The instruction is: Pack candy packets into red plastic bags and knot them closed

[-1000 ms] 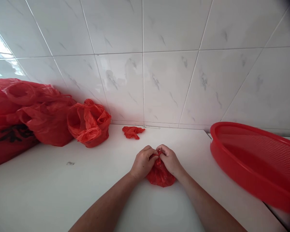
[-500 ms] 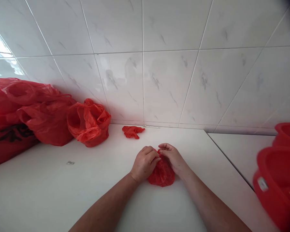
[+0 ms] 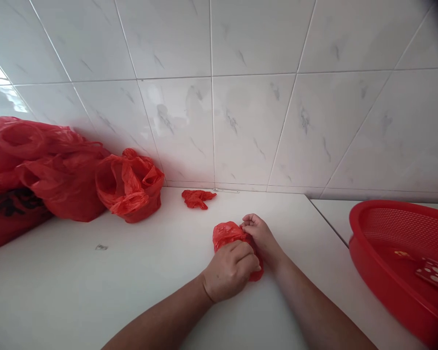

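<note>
A small red plastic bag (image 3: 227, 232) lies on the white tabletop (image 3: 160, 277), bunched between my two hands. My left hand (image 3: 231, 270) is closed over the front of the bag, its fingers curled on the film. At the bag's far right edge, my right hand (image 3: 259, 236) pinches a bit of the red plastic between thumb and fingers. What the bag contains, if anything, is hidden by the film and my left hand. A crumpled scrap of red plastic (image 3: 197, 198) rests beyond the bag, nearer the wall.
Several full red bags (image 3: 67, 182) are heaped at the left. An open-topped red bag (image 3: 129, 187) stands beside them. A red plastic basket (image 3: 379, 277) at the right holds a patterned red piece. The tiled wall (image 3: 248, 126) rises behind the table.
My left hand has moved from the top of the bag down towards its front. A fold of the bag now spreads out at the left. My right hand stays nearly in place.
</note>
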Available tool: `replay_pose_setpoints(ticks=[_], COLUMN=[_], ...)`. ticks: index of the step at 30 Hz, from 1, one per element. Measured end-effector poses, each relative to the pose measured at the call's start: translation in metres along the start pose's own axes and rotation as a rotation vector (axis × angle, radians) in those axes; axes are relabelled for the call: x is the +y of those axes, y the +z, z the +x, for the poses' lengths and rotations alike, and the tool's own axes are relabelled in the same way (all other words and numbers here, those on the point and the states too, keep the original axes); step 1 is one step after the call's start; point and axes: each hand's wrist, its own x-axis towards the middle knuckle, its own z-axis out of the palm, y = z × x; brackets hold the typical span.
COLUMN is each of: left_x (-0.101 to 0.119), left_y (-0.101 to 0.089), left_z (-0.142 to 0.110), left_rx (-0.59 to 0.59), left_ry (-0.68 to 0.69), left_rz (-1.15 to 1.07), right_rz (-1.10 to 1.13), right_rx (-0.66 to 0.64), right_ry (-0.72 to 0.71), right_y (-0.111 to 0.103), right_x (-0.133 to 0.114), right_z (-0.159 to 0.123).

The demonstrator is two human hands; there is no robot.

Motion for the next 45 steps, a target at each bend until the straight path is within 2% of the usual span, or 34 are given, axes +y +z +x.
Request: replay_pose_setpoints(ticks=[6, 9, 13, 16, 19, 21, 28, 31, 35, 38, 42, 45], left_x=[0.003, 0.002, -0.01, -0.021, -0.026, -0.026, -0.031, -0.034, -0.041, -0.055, -0.073, -0.073], left_y=[0.001, 0.0, -0.003, -0.003, 0.0, 0.003, 0.003, -0.006, -0.032, -0.064, -0.128, -0.189], left_z=[-0.002, 0.001, 0.002, -0.002, -0.008, -0.009, -0.004, -0.003, -0.01, -0.023, -0.046, -0.066], left_rx=[-0.034, -0.003, 0.024, -0.113, -0.291, -0.352, -0.408, -0.441, -0.524, -0.63, -0.84, -0.882], left_ry=[0.055, 0.029, -0.211, -0.39, -0.451, -0.481, -0.605, -0.749, -0.95, -1.045, -1.205, -1.323], left_rz=[0.023, -0.005, -0.015, -0.026, -0.082, -0.109, -0.067, -0.045, -0.018, -0.021, -0.056, 0.015], right_rz=[-0.079, -0.136, -0.253, -0.378, -0.477, -0.524, -0.622, -0.674, -0.732, -0.754, -0.799, -0.839], right_rx=[0.012, 0.015, 0.112, 0.209, 0.245, 0.247, 0.23, 0.22, 0.192, 0.189, 0.138, 0.111], right_ry=[-0.017, -0.049, -0.152, -0.223, -0.249, -0.248, -0.192, -0.163, -0.153, -0.157, -0.151, -0.131], right_y=[0.004, 0.003, -0.005, -0.014, -0.021, -0.023, -0.025, -0.027, -0.027, -0.025, -0.021, -0.02], right_x=[-0.004, -0.004, -0.002, 0.001, 0.004, 0.006, 0.009, 0.008, 0.006, 0.004, 0.001, 0.0], right_z=[-0.001, -0.001, 0.004, 0.01, 0.016, 0.018, 0.022, 0.021, 0.019, 0.016, 0.012, 0.009])
